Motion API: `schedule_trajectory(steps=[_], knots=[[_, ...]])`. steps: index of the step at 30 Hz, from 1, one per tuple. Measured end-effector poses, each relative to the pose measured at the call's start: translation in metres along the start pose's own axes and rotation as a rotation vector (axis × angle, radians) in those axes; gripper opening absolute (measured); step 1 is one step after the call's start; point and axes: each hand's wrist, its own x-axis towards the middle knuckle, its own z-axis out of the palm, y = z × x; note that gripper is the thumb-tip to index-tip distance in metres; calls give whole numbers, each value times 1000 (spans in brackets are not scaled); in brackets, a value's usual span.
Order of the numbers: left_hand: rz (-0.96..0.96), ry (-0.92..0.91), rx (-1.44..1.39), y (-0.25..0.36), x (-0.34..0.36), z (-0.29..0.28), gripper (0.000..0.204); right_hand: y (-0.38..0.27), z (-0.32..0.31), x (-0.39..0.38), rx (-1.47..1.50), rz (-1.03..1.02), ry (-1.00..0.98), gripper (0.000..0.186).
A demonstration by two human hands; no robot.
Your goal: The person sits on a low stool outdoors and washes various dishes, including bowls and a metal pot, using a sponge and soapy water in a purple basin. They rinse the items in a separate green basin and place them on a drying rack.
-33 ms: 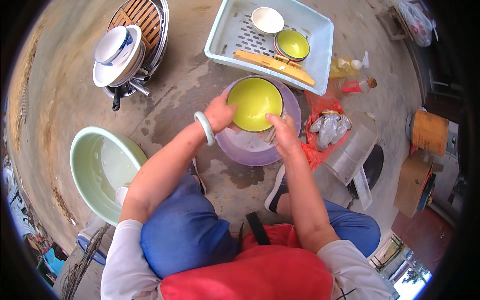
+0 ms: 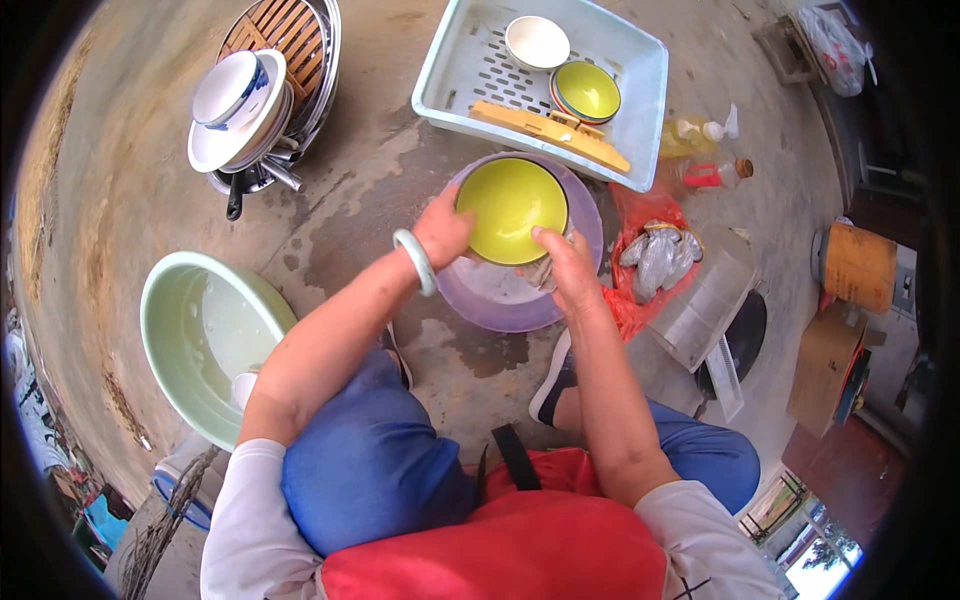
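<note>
A yellow-green bowl is tilted toward me above a purple basin that holds pale water. My left hand, with a pale bangle on its wrist, grips the bowl's left rim. On the lower right rim, the thumb of my right hand lies inside the bowl while its other fingers go underneath. A greyish cloth shows below the bowl, by my right fingers. Most of the fingers of both hands are hidden behind the bowl.
Beyond the basin stands a pale blue crate with bowls and a yellow slatted piece. Left are a green tub of water and stacked dishes. Bottles, a red plastic bag and a clear container lie right.
</note>
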Motion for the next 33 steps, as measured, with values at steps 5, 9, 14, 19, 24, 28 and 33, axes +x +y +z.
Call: schedule_trajectory(steps=[5,9,14,19,24,28,33], knots=[[491,333,267,-24,-2,15,50,22,21,-9,58,62,-27,33],[910,172,487,-8,-4,-9,51,44,-2,-7,-406,16,6,31],[1203,51,915,4,-10,-10,49,72,-42,1,-532,-3,227,47],[1071,206,671,8,-25,-40,50,72,-48,-4,-669,-56,214,45],[840,943,181,-20,-98,-112,44,70,-44,-6,-641,-31,186,50],[573,1156,-866,-76,-174,-194,38,78,-35,-6,-677,13,156,50],[279,1413,-1055,-190,-209,-294,40,86,-30,-6,-678,19,113,52]])
